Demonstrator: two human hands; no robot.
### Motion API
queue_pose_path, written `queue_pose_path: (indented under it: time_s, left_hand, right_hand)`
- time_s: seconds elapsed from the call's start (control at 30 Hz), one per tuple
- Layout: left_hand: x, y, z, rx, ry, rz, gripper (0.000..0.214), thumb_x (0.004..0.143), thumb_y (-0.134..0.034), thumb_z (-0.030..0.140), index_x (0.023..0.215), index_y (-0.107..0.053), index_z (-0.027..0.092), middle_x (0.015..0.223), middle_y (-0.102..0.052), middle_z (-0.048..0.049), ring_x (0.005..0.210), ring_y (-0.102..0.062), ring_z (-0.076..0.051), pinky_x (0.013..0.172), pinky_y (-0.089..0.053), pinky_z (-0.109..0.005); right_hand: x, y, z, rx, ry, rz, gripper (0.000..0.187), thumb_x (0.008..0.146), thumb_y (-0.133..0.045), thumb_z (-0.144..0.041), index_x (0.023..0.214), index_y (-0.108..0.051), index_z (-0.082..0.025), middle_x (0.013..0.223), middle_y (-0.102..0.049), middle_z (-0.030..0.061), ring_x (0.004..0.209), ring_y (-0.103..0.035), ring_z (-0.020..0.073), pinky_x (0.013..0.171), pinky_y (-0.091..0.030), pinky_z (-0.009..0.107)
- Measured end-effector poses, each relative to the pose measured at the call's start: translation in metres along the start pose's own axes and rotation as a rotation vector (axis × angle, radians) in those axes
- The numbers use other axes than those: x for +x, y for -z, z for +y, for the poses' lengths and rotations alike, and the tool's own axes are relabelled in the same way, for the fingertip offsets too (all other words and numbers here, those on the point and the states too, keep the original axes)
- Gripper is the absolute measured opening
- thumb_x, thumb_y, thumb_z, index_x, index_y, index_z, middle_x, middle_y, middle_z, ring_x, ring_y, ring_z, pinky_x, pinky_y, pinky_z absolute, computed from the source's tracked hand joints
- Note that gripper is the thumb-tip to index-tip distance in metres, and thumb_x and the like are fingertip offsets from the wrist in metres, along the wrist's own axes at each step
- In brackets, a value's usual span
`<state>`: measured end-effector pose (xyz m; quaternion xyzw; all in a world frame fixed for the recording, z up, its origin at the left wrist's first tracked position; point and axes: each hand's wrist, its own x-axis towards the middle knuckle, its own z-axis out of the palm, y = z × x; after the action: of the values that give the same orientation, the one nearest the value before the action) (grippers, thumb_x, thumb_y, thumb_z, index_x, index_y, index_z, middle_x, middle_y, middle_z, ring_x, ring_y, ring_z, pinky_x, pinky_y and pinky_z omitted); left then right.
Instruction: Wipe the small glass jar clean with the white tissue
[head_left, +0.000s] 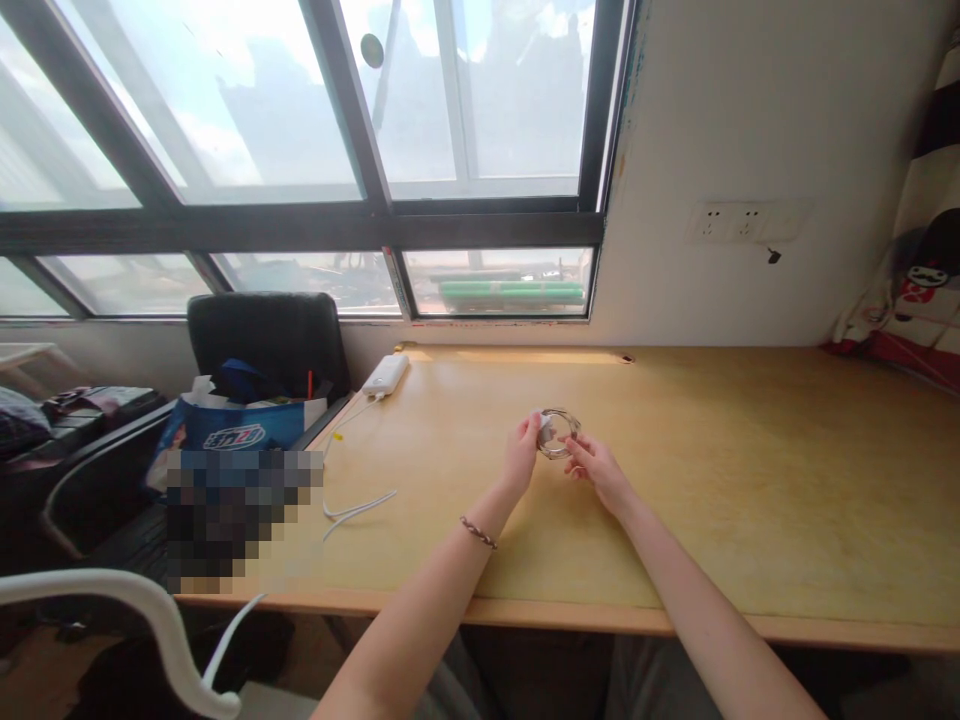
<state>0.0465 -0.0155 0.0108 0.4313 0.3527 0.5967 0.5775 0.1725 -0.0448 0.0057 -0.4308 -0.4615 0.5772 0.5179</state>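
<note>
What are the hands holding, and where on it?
A small clear ring-shaped coil, over the pale wooden desk. The left hand pinches its left edge; the right hand holds the lower right edge.

A pale wooden desk (750, 500) stretches wide before me and meets a white wall (750, 100) on the far side, with a socket plate (739, 222) set in it on the right. To the far left a big dark-framed window (465, 100) lets in bright daylight. A black office chair (262, 335) stands at the desk's left end.
</note>
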Motion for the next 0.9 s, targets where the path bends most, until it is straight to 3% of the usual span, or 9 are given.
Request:
queue_pose_path:
  time_s: [0.1, 0.23, 0.47, 0.57, 0.8, 0.9]
  left_hand:
    - [0.001, 0.002, 0.004, 0.176, -0.107, 0.011, 0.039, 0.07, -0.052, 0.046, 0.087, -0.062, 0.013, 0.068, -0.062, -0.003, 0.061, -0.055, -0.013, 0.061, -0.041, -0.024]
    - [0.0, 0.001, 0.002, 0.197, -0.131, -0.027, 0.038, 0.073, -0.049, 0.046, 0.089, -0.062, 0.013, 0.073, -0.063, -0.0044, 0.068, -0.056, -0.014, 0.066, -0.042, -0.025]
    - [-0.01, -0.012, -0.016, -0.089, 0.133, -0.228, 0.042, 0.071, -0.05, 0.049, 0.083, -0.06, 0.01, 0.083, -0.062, -0.0093, 0.073, -0.056, -0.015, 0.072, -0.043, -0.028]
    - [-0.016, -0.019, -0.022, -0.107, 0.15, -0.293, 0.039, 0.072, -0.051, 0.046, 0.083, -0.06, 0.01, 0.084, -0.061, -0.0091, 0.078, -0.056, -0.015, 0.077, -0.042, -0.029]
    - [-0.011, -0.017, -0.017, 0.095, 0.07, -0.108, 0.032, 0.066, -0.059, 0.043, 0.075, -0.062, 0.013, 0.074, -0.063, -0.0061, 0.076, -0.056, -0.017, 0.071, -0.043, -0.028]
    - [-0.007, -0.01, -0.009, 0.163, -0.006, -0.045, 0.032, 0.07, -0.055, 0.042, 0.077, -0.064, 0.013, 0.08, -0.064, -0.0075, 0.082, -0.056, -0.02, 0.077, -0.042, -0.031]
  right_hand:
    - [0.0, -0.001, 0.0, 0.146, -0.044, -0.014, 0.041, 0.065, -0.056, -0.052, 0.085, -0.055, -0.016, 0.069, -0.059, 0.002, 0.042, -0.047, 0.0064, 0.037, -0.034, 0.019]
    - [0.0, -0.002, 0.005, 0.194, 0.01, 0.014, 0.036, 0.065, -0.058, -0.051, 0.077, -0.05, -0.018, 0.063, -0.055, -0.0017, 0.039, -0.044, 0.0054, 0.036, -0.032, 0.019]
    - [0.001, -0.001, 0.006, 0.217, 0.172, 0.142, 0.032, 0.065, -0.06, -0.046, 0.076, -0.046, -0.02, 0.067, -0.055, -0.0025, 0.05, -0.049, 0.0073, 0.047, -0.04, 0.02]
    - [0.002, 0.002, 0.002, 0.258, 0.192, 0.168, 0.029, 0.067, -0.058, -0.046, 0.072, -0.044, -0.021, 0.065, -0.054, -0.0032, 0.055, -0.05, 0.0087, 0.053, -0.042, 0.022]
    - [0.0, 0.0, -0.003, 0.275, 0.116, 0.121, 0.031, 0.067, -0.057, -0.048, 0.072, -0.044, -0.02, 0.064, -0.054, -0.0021, 0.047, -0.046, 0.0075, 0.044, -0.037, 0.02]
    - [-0.003, -0.001, -0.003, 0.211, 0.073, 0.112, 0.034, 0.065, -0.057, -0.05, 0.072, -0.045, -0.019, 0.06, -0.051, -0.0036, 0.039, -0.038, 0.0045, 0.035, -0.028, 0.018]
